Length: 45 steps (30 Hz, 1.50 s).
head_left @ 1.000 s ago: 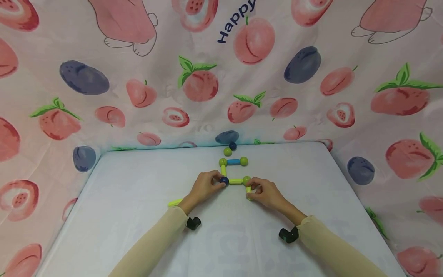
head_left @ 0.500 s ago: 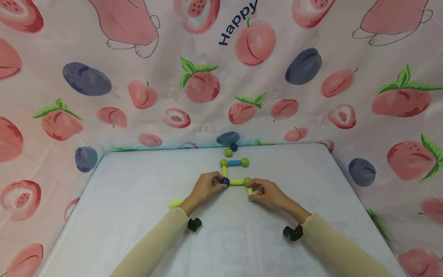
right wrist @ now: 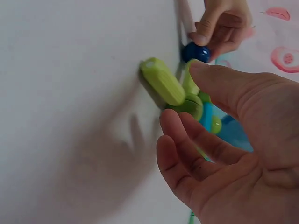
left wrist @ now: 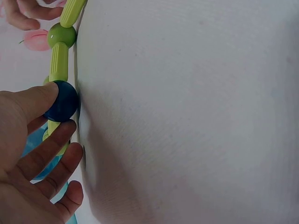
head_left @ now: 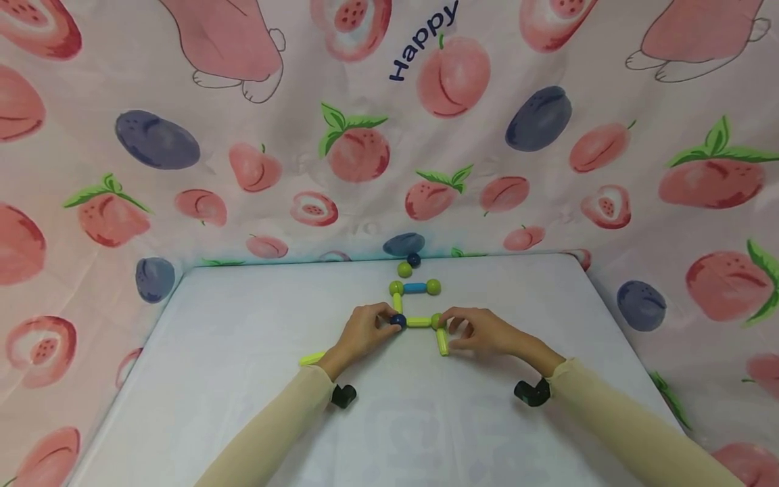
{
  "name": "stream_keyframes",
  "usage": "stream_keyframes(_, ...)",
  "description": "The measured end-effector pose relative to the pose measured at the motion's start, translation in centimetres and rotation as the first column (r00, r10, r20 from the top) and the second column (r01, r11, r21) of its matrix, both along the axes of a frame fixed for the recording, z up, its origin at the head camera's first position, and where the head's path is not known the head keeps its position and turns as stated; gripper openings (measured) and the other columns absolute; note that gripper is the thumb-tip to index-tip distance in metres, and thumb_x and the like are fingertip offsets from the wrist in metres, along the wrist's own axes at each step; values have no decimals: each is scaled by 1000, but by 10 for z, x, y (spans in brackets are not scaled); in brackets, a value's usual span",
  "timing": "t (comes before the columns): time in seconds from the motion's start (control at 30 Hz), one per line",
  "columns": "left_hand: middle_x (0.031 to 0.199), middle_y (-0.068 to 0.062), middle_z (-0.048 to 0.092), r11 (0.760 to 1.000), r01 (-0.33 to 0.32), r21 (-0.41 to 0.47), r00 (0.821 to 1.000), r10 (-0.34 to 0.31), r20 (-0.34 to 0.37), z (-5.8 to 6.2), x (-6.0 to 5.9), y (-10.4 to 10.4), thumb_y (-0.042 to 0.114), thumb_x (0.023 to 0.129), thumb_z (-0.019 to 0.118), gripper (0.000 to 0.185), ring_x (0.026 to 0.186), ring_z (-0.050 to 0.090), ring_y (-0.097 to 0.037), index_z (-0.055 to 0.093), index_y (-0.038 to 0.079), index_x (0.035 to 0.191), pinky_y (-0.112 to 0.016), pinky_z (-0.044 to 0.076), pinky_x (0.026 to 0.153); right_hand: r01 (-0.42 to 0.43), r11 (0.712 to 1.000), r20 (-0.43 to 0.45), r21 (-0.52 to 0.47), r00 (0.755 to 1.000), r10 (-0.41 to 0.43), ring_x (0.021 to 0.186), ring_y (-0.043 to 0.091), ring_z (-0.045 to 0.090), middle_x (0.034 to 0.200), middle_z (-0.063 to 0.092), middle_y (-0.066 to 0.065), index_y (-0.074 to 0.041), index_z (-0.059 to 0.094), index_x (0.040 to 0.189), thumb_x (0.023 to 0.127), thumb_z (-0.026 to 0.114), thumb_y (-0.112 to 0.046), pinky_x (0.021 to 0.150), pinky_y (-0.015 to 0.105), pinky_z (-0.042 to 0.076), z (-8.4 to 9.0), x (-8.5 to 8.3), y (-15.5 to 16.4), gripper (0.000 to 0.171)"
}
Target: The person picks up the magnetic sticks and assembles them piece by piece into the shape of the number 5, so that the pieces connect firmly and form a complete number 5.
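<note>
Head view first: you've got a flat chain of plastic sticks and balls laid out mid-way across the pale blue-white surface (head_left: 243,379). Your left hand (head_left: 360,333) pinches the dark blue plastic ball (head_left: 398,320) at the corner, so hold that firm as the anchor. Your right hand (head_left: 487,333) sits just beside the short yellow-green ribbed plastic stick (head_left: 442,341), fingers loosely spread and, as far as I can tell, not clamping anything. That stick hangs off the green plastic ball (head_left: 436,319), with its long axis running toward you and its free end pointing at your chest, tipped slightly to your right. I'd say square it up with gentle fingertip nudges near the free end so the joint doesn't pop.

Left wrist view: thumb and forefinger of the left hand (left wrist: 28,158) wrap the dark blue ball (left wrist: 61,101). The horizontal yellow-green stick (left wrist: 59,61) runs from it to the green ball (left wrist: 61,35). Don't roll the ball or the whole row will skew.

Right wrist view: the right hand (right wrist: 224,144) is wide open, thumb just over the joint, fingers clear of the short stick (right wrist: 162,81), whose flat end faces the camera. The green ball (right wrist: 189,105) sits right behind it.
</note>
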<state>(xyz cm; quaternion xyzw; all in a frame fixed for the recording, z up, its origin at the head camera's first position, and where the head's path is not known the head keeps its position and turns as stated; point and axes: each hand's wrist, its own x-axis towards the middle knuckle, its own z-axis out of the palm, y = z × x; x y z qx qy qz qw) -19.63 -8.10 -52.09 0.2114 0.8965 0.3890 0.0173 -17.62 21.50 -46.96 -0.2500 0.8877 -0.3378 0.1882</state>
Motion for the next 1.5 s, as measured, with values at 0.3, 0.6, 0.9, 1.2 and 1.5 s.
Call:
stream_keyframes(0.3,99,1,75,1000,-4,5,1000,4,17,2,1,0,21,92,80,23,81,58,-18,74,11,112,-27,46,71,-48,999,-100,-12,994,47,87,21,68,117,69,18,-12,62,132,92,78,-13,77,35,57,19,-19,1,43)
stream_keyframes(0.6,98,1,75,1000,-4,23,1000,3,14,3,1,-1,19,91,81,22,80,58,-20,75,10,110,-27,45,70,-52,998,-160,-26,986,48,91,23,69,118,69,19,-11,62,133,93,78,-14,83,39,58,32,-43,-6,43)
stream_keyframes(0.9,97,2,75,1000,1,22,1000,-1,7,2,-1,-2,21,91,81,22,79,58,-20,75,11,110,-26,45,69,6,999,-182,-37,983,-13,95,29,69,119,68,20,-11,64,132,92,78,-13,88,46,56,34,-74,-21,43)
stream_keyframes(1.2,97,2,75,1000,4,14,1000,-4,18,0,-1,-1,21,92,80,22,78,57,-18,75,11,110,-26,45,69,60,998,-145,11,988,-58,103,35,67,126,65,24,-9,61,136,96,74,-17,91,49,54,27,-100,-36,43)
stream_keyframes(1.5,99,3,75,1000,6,6,1000,-6,21,0,-1,-1,21,92,80,21,79,57,-16,75,13,111,-27,46,70,87,996,-150,34,985,-81,118,39,61,133,62,23,-5,62,136,98,71,-14,98,53,50,16,-128,-48,41)
